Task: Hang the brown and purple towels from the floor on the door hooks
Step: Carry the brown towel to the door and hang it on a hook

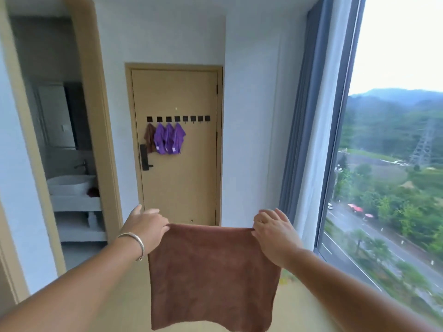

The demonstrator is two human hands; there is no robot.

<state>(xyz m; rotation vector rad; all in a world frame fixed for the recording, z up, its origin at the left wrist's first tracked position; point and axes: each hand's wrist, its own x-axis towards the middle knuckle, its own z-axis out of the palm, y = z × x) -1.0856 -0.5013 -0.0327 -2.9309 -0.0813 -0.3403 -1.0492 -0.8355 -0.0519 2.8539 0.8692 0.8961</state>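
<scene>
Both hands are out front holding a square brown microfibre towel (212, 276) stretched flat by its top corners, left hand (146, 227) pinching the corner at about 9 o'clock and right hand (273, 233) pinching the one at 3 o'clock, other fingers loosely fanned. Straight ahead at 12 o'clock, well apart from the hands, there's a tan wooden door (177, 188) with a row of small black square hooks (178, 119). The leftmost hook has a small brown towel (150, 137) hanging on it, and the next three carry purple towels (169, 139), touching side by side.

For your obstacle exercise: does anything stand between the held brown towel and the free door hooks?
Nothing visible does. Both hands, left and right, hold the brown towel; the free hooks face it across open space.
</scene>
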